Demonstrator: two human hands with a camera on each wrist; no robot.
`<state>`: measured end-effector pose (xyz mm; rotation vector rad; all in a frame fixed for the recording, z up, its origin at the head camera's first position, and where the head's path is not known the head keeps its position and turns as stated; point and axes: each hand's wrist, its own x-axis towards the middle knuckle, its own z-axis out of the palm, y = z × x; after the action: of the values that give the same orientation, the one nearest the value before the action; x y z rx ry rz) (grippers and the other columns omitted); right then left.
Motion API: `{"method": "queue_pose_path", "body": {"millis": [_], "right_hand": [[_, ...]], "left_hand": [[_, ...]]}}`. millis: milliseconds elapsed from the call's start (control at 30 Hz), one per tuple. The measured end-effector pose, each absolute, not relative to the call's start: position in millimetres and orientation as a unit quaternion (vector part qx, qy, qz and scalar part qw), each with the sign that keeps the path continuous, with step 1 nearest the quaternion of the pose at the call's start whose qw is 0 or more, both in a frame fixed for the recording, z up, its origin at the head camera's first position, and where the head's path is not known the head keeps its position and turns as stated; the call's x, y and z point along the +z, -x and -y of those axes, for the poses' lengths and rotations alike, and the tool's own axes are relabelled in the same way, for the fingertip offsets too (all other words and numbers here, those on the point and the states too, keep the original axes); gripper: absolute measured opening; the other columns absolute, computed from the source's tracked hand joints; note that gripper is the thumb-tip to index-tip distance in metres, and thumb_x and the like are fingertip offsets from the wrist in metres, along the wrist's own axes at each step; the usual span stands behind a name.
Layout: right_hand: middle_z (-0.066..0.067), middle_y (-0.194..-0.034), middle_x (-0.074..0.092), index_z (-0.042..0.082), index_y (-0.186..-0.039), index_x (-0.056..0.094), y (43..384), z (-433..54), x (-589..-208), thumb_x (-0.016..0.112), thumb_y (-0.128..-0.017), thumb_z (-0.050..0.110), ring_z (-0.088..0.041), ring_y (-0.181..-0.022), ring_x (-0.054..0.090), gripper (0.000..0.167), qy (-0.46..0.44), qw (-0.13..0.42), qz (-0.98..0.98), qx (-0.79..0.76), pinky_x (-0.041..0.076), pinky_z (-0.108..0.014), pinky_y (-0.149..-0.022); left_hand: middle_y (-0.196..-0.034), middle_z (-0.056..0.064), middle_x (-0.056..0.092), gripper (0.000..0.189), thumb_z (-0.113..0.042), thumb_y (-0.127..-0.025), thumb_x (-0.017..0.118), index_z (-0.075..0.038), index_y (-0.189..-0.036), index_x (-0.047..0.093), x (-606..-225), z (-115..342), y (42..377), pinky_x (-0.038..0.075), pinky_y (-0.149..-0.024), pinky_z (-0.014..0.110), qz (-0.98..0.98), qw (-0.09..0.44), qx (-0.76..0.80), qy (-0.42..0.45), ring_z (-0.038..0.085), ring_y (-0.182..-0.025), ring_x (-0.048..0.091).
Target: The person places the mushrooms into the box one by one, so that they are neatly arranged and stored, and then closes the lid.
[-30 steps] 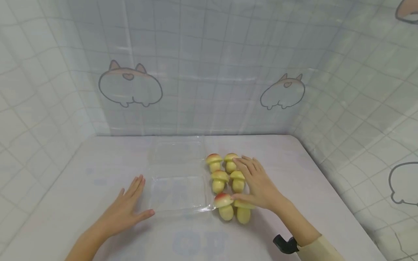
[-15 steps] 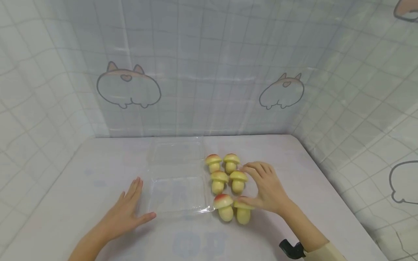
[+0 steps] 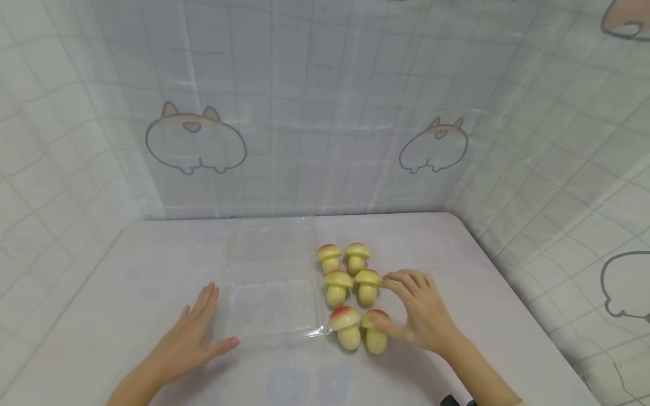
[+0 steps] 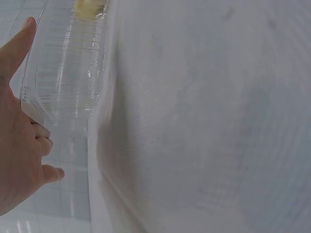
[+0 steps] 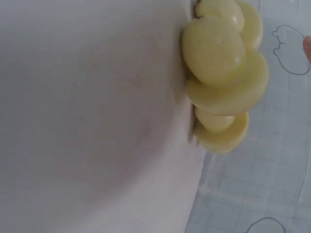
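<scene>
Several yellow toy mushrooms with reddish caps lie in pairs to the right of a clear plastic box (image 3: 271,310), whose lid (image 3: 271,245) is folded back behind it. Over the right side of the front right mushroom (image 3: 376,332) hovers my right hand (image 3: 426,316), fingers bent and spread, gripping nothing; its thumb overlaps that mushroom, and contact is unclear. In the right wrist view, stem ends (image 5: 214,53) show large and a fingertip (image 5: 307,48) enters at the edge. My left hand (image 3: 185,344) is spread beside the box's left side; the left wrist view shows it by the box wall (image 4: 70,63).
A pale table (image 3: 315,378) with faint prints carries everything. White grid-patterned curtains (image 3: 315,141) with animal drawings enclose its back and sides. Part of a black object (image 3: 449,401) shows near my right wrist at the bottom edge.
My right hand has drawn back to the right and toward me, uncovering the mushrooms it overlapped. The left hand stays by the box. The head view has shifted slightly.
</scene>
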<state>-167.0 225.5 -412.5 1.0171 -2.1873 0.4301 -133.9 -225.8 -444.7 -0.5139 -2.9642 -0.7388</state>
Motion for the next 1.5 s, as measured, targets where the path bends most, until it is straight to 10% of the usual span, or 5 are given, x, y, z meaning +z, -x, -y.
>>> {"method": "queue_pose_path", "body": {"millis": [1500], "right_hand": [[0.004, -0.111, 0.057, 0.012, -0.119, 0.058, 143.5, -218.8, -455.1, 0.085, -0.052, 0.056, -0.018, -0.105, 0.05, 0.085, -0.331, 0.209, 0.916, 0.085, 0.039, -0.038, -0.082]], "left_hand": [[-0.159, 0.022, 0.003, 0.109, -0.053, -0.084, 0.067, 0.006, -0.151, 0.005, -444.2, 228.6, 131.0, 0.01, -0.11, 0.065, 0.953, 0.029, -0.25, 0.168, 0.039, -0.145, 0.008]]}}
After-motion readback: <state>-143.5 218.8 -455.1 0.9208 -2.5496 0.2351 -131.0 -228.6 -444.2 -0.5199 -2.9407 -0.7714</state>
